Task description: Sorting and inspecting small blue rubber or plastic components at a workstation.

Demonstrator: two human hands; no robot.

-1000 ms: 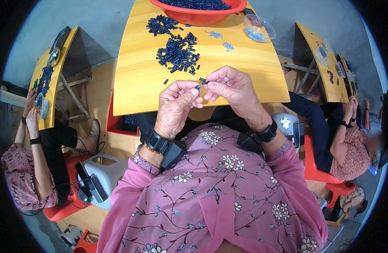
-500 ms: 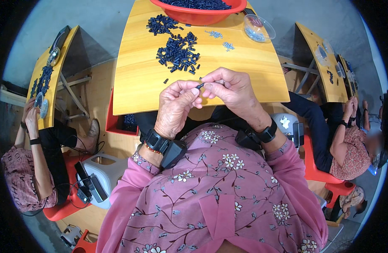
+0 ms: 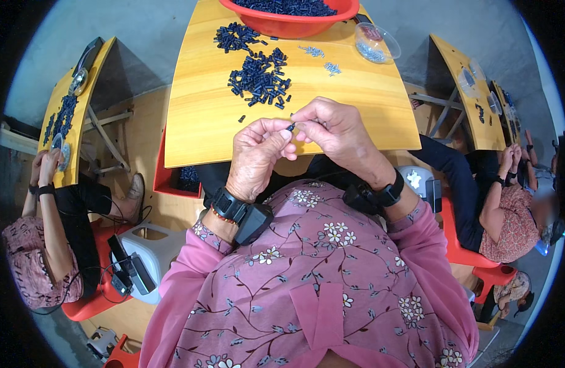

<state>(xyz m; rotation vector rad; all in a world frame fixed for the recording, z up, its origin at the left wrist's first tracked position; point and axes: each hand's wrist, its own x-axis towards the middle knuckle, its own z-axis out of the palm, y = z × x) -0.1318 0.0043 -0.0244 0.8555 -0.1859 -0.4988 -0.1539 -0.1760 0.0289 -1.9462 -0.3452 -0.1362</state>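
Observation:
Above the table's near edge, a small black cylindrical part (image 3: 291,127) is pinched between the thumb and fingers of my left hand (image 3: 255,157). My right hand (image 3: 340,132) meets it from the other side, its thumb and fingertips pressed together at the part's end. Whatever else those right fingertips hold is too small to make out. Beyond my hands lies a loose pile of similar black parts (image 3: 258,78), with one stray piece (image 3: 242,118) nearer to me. Two little heaps of silver pieces, like screws, lie farther right (image 3: 332,69).
At the far edge stands a red basin (image 3: 282,27) full of black parts, near a second pile (image 3: 234,38). A clear round container (image 3: 390,49) holds silver pieces at the far right. Below the table's left side is a red bin (image 3: 171,181). People work at side tables.
My right fingers have shifted slightly left, closer to the left fingertips. The black part appears more upright. The piles on the table look the same.

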